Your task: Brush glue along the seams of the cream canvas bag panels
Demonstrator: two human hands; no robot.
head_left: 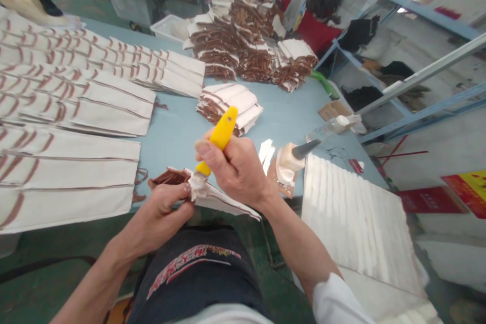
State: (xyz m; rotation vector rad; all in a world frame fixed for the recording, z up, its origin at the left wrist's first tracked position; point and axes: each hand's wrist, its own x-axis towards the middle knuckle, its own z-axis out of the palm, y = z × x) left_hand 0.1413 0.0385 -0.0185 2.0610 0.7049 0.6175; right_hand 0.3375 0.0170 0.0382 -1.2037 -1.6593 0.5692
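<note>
The right hand (241, 172) grips a yellow-handled brush (223, 136), handle end up, white-coated bristles down at the edge of a white-and-brown fabric piece (228, 202). The left hand (163, 212) pinches this piece between thumb and fingers at the near edge of the tabletop (172, 121). A small fabric stack (243, 101) lies just beyond the hands; overlapping fabric rows (72, 167) extend left of them, a ridged white sheet (341, 212) to the right.
</note>
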